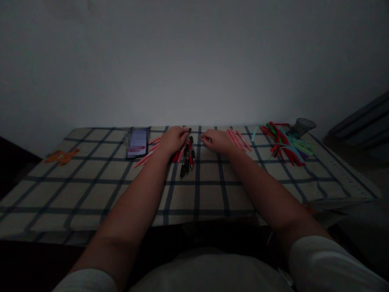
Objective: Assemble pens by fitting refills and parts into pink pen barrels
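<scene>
Left hand (174,140) bunches its fingertips over a cluster of pens, right hand (215,140) curls loosely nearby; whether either grips anything, I cannot tell. Beneath both spreads a checked cloth (209,194), bearing a heap of coloured strips (288,154) at far right and a screen device (138,142) at left. Smallest, dark pens (192,149) lie by the left hand, pink pens (235,140) beside each hand. Probably light, stiff, smooth and apt to roll, they seem best held mid-barrel.
</scene>
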`<state>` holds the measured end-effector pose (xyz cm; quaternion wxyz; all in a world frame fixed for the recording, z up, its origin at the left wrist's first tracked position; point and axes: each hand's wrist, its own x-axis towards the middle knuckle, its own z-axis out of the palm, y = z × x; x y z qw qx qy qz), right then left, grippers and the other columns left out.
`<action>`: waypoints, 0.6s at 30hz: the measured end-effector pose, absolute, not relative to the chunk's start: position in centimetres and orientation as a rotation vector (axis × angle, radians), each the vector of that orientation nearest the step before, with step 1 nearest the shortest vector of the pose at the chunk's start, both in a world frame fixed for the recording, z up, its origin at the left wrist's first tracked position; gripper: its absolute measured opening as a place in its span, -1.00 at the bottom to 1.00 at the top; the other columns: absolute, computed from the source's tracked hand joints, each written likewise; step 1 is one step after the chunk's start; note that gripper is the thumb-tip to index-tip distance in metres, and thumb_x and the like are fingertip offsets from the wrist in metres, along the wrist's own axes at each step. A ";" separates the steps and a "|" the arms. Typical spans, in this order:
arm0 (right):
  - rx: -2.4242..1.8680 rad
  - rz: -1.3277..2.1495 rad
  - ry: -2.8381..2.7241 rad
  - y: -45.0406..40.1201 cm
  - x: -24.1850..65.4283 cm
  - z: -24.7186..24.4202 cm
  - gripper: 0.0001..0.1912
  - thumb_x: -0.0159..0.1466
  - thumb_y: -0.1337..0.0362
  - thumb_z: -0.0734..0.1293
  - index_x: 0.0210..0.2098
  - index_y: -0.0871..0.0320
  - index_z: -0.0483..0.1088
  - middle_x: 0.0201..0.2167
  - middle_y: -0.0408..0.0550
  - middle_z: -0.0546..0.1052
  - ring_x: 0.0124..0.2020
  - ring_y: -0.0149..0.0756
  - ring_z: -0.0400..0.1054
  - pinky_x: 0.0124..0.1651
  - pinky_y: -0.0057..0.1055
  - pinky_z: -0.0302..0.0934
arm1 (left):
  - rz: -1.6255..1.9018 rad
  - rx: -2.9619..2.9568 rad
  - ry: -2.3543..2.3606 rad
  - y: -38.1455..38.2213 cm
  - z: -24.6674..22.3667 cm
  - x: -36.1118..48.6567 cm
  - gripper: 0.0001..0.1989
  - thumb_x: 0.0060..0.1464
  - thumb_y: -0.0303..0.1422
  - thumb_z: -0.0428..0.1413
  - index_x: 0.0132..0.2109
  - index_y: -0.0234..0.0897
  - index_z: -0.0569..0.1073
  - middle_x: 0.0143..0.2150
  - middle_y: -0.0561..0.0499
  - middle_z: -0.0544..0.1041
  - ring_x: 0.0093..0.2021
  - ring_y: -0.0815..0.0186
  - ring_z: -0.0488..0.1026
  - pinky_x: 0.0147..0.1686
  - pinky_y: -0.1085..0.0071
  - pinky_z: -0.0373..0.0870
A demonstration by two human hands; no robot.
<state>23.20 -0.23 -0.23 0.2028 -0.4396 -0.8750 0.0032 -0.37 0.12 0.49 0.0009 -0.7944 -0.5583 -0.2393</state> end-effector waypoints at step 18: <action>-0.938 0.082 -2.633 -0.8 21.1 -2.6 -0.62 0.49 0.08 0.22 0.07 0.17 0.51 0.00 0.12 0.58 0.00 -0.11 0.38 0.06 -0.24 0.15 | -0.641 -2.707 -1.411 0.0 -0.2 0.5 -0.72 0.34 -0.30 0.07 0.01 -0.18 0.67 0.07 -0.12 0.64 0.17 0.11 0.48 0.22 0.15 0.37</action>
